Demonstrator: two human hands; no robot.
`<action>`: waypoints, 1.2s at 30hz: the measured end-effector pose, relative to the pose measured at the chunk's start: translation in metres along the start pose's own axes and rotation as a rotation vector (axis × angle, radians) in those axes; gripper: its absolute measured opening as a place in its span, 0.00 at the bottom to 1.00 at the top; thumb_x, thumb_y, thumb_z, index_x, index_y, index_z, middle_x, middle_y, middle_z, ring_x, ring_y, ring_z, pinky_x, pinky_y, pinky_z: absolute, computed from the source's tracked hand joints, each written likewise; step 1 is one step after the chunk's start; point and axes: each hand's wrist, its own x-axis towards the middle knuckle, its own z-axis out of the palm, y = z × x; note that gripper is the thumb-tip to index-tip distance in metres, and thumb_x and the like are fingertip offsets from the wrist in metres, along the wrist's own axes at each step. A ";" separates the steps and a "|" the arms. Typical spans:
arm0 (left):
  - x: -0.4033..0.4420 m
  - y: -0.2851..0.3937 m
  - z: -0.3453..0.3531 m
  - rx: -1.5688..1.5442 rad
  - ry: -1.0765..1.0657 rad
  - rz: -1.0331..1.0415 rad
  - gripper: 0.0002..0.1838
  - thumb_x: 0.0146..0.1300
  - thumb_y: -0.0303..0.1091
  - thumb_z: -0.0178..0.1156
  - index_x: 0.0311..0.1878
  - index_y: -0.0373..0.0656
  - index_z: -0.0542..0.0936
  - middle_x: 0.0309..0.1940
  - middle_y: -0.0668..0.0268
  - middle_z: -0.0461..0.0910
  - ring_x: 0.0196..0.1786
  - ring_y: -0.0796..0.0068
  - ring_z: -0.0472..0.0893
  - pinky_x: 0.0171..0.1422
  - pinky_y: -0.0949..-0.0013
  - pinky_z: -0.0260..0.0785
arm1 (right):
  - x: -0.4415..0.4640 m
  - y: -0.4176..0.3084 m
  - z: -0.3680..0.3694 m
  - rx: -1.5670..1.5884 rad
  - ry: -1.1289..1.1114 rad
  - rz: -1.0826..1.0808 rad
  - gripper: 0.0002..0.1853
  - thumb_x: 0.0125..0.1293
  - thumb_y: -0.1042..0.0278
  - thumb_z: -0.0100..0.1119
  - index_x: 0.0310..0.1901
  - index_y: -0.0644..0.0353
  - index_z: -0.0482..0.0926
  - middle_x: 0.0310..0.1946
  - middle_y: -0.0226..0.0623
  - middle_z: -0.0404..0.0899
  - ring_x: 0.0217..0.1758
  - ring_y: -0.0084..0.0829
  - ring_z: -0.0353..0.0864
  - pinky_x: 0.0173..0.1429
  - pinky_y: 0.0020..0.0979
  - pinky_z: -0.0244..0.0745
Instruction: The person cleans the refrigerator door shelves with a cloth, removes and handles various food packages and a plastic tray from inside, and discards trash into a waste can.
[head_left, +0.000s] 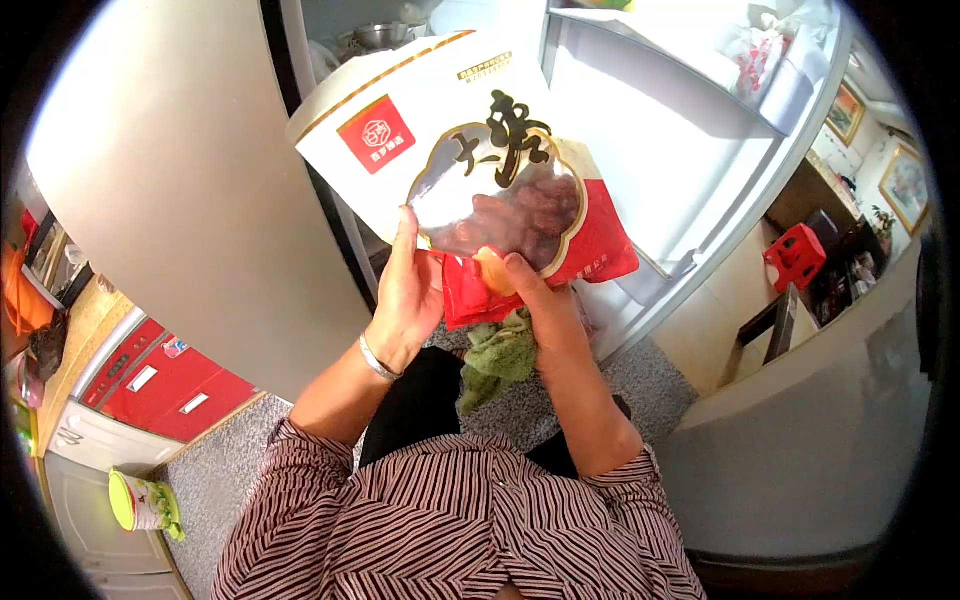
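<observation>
A white and red bag of dried dates (350, 115), with a clear window showing the dark red fruit, is held up tilted in front of the open fridge. My left hand (408, 295), a silver bangle at its wrist, is closed on the bag's lower left edge. At the bottom edge my right hand (545, 300) grips the bag, thumb on the front. A green cloth (498, 358) hangs beneath the right hand; its hold is hidden. Between the hands, a small red packet (468, 290) and a yellowish piece (495, 272) lie against the bag.
The fridge door (660, 130) stands open on the right, plastic bags (757, 60) on its shelf. A closed steel door (190, 200) is at left. A metal bowl (375, 37) sits inside. A green-lidded bin (145, 503) stands lower left, and a red stool (795, 256) at far right.
</observation>
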 end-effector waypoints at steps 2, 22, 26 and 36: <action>-0.002 0.005 -0.005 -0.044 0.005 -0.009 0.31 0.74 0.57 0.53 0.69 0.45 0.65 0.61 0.58 0.75 0.61 0.61 0.77 0.69 0.56 0.70 | -0.002 -0.007 0.013 0.131 -0.061 -0.013 0.24 0.66 0.62 0.66 0.61 0.64 0.76 0.59 0.34 0.77 0.61 0.29 0.75 0.66 0.31 0.68; -0.019 0.028 0.013 0.111 -0.045 0.189 0.31 0.75 0.58 0.49 0.71 0.48 0.66 0.63 0.64 0.75 0.63 0.66 0.75 0.72 0.56 0.66 | 0.018 -0.005 0.009 -0.159 -0.136 0.017 0.21 0.68 0.64 0.65 0.59 0.67 0.76 0.54 0.37 0.80 0.57 0.28 0.77 0.64 0.33 0.69; -0.013 0.037 -0.001 0.187 0.015 0.212 0.29 0.75 0.57 0.50 0.70 0.47 0.67 0.62 0.63 0.75 0.63 0.64 0.77 0.69 0.55 0.70 | 0.018 0.000 0.007 -0.148 -0.111 -0.005 0.20 0.69 0.64 0.64 0.57 0.66 0.77 0.54 0.37 0.80 0.57 0.29 0.77 0.64 0.33 0.70; -0.009 0.055 -0.017 0.283 0.206 0.351 0.23 0.73 0.46 0.59 0.62 0.41 0.73 0.54 0.64 0.80 0.55 0.70 0.81 0.61 0.61 0.75 | 0.014 0.063 -0.094 -0.739 -0.561 0.307 0.25 0.62 0.67 0.68 0.60 0.63 0.75 0.55 0.39 0.79 0.57 0.28 0.77 0.62 0.34 0.72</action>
